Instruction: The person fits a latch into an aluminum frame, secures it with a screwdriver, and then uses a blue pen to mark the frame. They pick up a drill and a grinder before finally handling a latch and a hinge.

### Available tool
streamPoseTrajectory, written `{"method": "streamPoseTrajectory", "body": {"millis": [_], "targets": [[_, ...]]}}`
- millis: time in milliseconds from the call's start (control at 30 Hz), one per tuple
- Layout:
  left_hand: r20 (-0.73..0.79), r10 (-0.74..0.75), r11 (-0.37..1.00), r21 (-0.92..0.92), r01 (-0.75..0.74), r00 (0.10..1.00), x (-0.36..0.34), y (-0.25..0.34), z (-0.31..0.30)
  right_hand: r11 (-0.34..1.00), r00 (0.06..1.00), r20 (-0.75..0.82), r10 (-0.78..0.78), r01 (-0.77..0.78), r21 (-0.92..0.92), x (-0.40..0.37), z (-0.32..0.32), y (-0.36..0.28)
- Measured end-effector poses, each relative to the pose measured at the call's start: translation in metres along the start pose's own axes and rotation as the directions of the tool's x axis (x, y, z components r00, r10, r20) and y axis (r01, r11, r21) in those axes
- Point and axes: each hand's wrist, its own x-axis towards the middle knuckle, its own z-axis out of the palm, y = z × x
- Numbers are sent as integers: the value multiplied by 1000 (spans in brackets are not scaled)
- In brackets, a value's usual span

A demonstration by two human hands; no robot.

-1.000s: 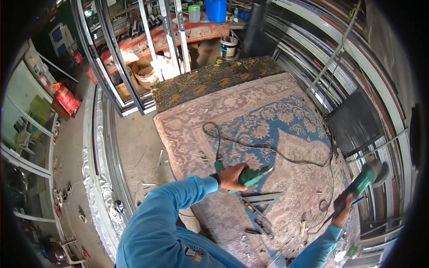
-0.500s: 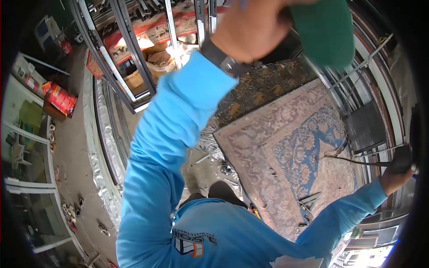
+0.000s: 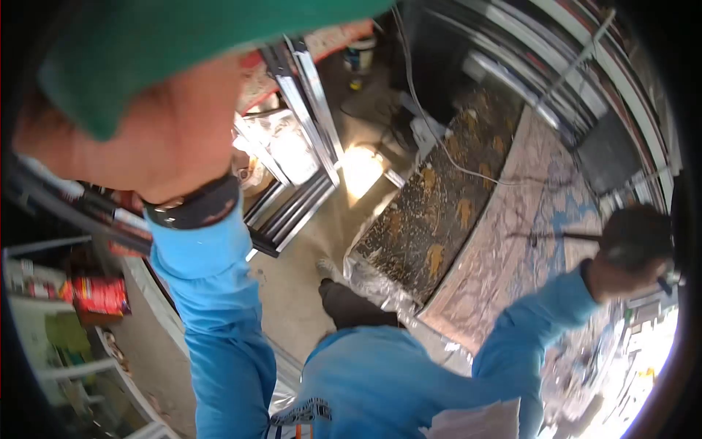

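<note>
1. Green plastic fills the top left of my view. The green tool (image 3: 183,44) sits in my left hand (image 3: 146,139), very close to the camera, and my fingers are clenched around its body.
2. A dark wristband (image 3: 194,206) circles that wrist, right where my blue sleeve (image 3: 212,307) begins.
3. My right hand (image 3: 618,272) is far out at the right edge, over the surface. Its fingers are grasping a dark tool (image 3: 638,233), too blurred for me to tell its kind.
4. A thin cord (image 3: 556,235) runs left from that dark tool across the patterned carpet (image 3: 512,212) that covers the surface.
5. A darker carpet (image 3: 431,219) with gold flecks lies beside it, and a pale cable (image 3: 431,132) trails over that one.
6. Metal frame bars (image 3: 307,124) lean between my two arms, well apart from either hand.
7. A red box (image 3: 99,296) sits low at the left, beside my left sleeve.
</note>
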Motion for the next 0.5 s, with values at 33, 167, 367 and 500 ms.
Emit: {"method": "streamPoseTrajectory", "body": {"millis": [33, 167, 367, 500], "targets": [[-17, -23, 999, 24, 23, 1000, 10, -1, -20, 999, 1000, 4, 19, -19, -43, -8, 27, 8], [-22, 149, 989, 11, -148, 989, 90, -20, -110, 985, 986, -13, 164, -165, -49, 12, 112, 36], [11, 167, 922, 351, -160, 986, 212, -43, -228, 958, 985, -76, 156, -170, -233, 37, 178, 37], [28, 158, 740, 658, -138, 987, 232, -127, -300, 946, 989, -130, 71, -108, -306, 37, 144, 36]]}}
